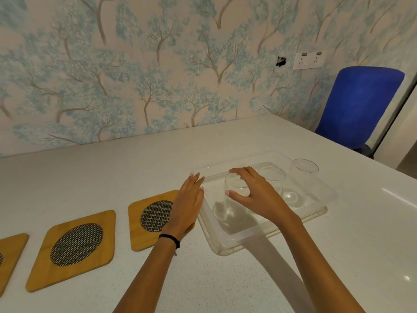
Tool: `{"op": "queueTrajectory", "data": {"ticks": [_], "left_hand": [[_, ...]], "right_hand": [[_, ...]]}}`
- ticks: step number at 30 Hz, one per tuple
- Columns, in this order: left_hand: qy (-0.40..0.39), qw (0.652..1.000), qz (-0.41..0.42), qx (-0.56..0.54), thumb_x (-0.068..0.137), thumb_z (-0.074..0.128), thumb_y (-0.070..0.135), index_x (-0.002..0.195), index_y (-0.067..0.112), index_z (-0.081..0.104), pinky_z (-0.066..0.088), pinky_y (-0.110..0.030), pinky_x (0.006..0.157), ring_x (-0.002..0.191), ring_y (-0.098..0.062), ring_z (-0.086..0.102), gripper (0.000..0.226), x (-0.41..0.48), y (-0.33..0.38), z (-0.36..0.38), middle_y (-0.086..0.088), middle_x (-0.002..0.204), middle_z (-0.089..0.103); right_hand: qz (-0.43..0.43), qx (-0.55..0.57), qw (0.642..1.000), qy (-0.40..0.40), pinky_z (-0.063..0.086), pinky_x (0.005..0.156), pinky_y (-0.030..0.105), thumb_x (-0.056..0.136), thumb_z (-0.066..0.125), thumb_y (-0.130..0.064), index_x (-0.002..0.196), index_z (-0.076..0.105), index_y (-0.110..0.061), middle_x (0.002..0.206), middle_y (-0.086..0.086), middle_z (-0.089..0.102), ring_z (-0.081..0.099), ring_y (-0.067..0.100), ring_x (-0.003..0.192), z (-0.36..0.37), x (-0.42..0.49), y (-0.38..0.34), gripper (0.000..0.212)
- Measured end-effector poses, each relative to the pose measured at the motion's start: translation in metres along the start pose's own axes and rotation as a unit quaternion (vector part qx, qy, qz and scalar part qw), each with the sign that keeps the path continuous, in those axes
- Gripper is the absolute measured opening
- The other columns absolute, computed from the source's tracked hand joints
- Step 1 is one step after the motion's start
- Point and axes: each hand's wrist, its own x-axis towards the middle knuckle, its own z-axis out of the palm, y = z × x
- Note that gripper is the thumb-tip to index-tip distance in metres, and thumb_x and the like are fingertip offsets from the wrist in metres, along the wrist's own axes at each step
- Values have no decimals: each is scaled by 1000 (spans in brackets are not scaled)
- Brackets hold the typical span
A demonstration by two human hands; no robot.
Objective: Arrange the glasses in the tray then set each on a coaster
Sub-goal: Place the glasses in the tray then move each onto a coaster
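A clear plastic tray (228, 245) lies on the white counter. Three clear glasses stand in it: a near glass (230, 206), a middle glass (274, 179) and a far glass (304, 171). My right hand (257, 193) curls over the top of the near glass, thumb and fingers around its rim. My left hand (188, 204) lies flat, fingers together, against the tray's left edge and covers part of the nearest wooden coaster (153, 220). A second coaster (74, 247) and a third coaster (9, 256), cut off at the frame edge, lie further left. Each has a dark mesh centre.
A wall with tree-patterned wallpaper runs along the back of the counter, with a socket plate (309, 61) on it. A blue chair (358, 105) stands past the counter's far right corner. Bare counter stretches behind the coasters and in front of the tray.
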Motion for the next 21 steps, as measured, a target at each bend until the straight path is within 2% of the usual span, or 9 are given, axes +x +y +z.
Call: {"op": "queueTrajectory", "data": {"ticks": [6,14,21], "left_hand": [[-6,1000,-3,3,100,29,28,140,22,32,7,-22,112,144,-8,8,41,-2,3,-2,3,156,21],[-21,999,0,31,98,32,38,141,27,30,11,-32,116,144,-12,13,45,-7,5,-11,1,155,24],[2,999,-4,33,97,35,41,141,31,30,14,-33,115,143,-13,18,45,-18,-6,-43,2,154,27]], "right_hand": [[5,32,999,4,45,87,22,79,64,-46,125,47,-31,129,-4,51,50,6,104,-3,2,-1,51],[14,47,999,15,49,87,27,76,68,-45,120,50,-33,117,-7,52,52,6,99,-8,6,-6,48],[17,53,997,49,48,85,29,76,69,-44,118,52,-32,118,-3,55,53,9,98,-18,10,-21,47]]}}
